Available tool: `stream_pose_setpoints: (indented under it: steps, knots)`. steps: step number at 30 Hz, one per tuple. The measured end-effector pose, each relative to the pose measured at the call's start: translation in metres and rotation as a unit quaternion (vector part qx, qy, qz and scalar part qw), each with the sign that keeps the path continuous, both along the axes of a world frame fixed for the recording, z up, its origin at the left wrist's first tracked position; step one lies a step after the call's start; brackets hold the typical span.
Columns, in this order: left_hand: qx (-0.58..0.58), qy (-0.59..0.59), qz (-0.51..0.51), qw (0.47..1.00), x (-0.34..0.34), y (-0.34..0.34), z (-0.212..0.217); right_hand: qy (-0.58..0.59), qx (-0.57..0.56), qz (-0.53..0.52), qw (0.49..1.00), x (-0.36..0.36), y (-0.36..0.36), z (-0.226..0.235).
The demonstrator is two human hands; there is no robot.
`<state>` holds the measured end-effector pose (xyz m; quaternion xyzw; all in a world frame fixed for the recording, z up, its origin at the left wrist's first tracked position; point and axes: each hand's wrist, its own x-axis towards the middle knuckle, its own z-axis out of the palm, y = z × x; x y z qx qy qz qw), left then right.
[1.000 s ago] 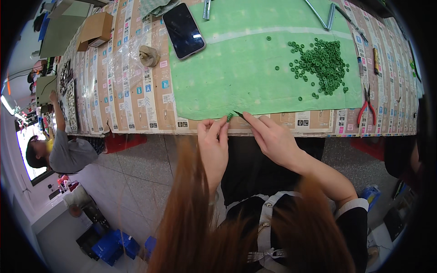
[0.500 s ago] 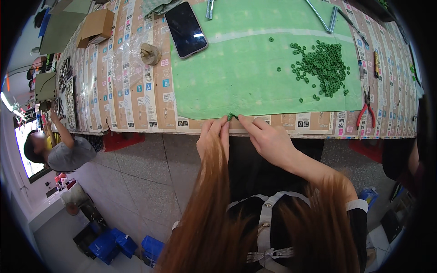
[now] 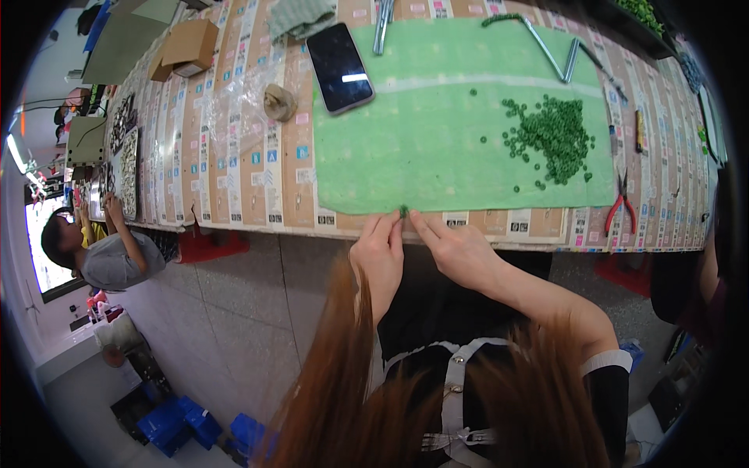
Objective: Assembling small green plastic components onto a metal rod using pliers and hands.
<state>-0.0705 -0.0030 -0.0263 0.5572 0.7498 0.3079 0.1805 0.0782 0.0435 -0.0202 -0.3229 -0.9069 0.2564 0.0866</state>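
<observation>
Both hands meet at the near edge of the green mat (image 3: 406,148). My left hand (image 3: 379,253) pinches a small dark green piece (image 3: 403,211), seemingly of the same kind as the green rings. My right hand (image 3: 462,253) has its fingers drawn together, the tips against that piece from the right. What lies between the right fingers is hidden. Farther off to the right, a loose heap of small green rings (image 3: 552,140) is spread on the mat, with a few strays around it.
A phone (image 3: 341,69) lies at the mat's far left, beside a brown knob-shaped object (image 3: 278,103). Red-handled pliers (image 3: 622,209) lie right of the mat. Bent metal rods (image 3: 568,64) rest at the back. A co-worker (image 3: 117,257) sits at the far left.
My view has shifted, so the table sits lower in it. My hands have come closer together around the green piece. The dark thin tip at my right fingers no longer shows.
</observation>
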Motion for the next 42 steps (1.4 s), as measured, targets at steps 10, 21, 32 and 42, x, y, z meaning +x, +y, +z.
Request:
stream_pose_setpoints:
  steps: [10, 21, 32, 42]
  knots:
    - [0.007, 0.038, -0.005, 0.999, -0.006, -0.030, -0.002, 0.023, -0.056, 0.048, 0.997, -0.003, -0.021, -0.022]
    - [0.019, 0.036, 0.002, 0.999, 0.000, -0.018, -0.007, 0.026, -0.032, 0.015, 0.999, -0.003, -0.013, -0.020]
    - [0.063, 0.059, -0.023, 0.996, -0.007, -0.020, -0.016, 0.114, -0.117, 0.031, 0.986, -0.001, -0.004, -0.033]
    - [0.053, 0.077, -0.031, 0.995, -0.007, -0.021, -0.017, 0.041, -0.026, 0.022, 0.999, -0.007, -0.019, -0.032]
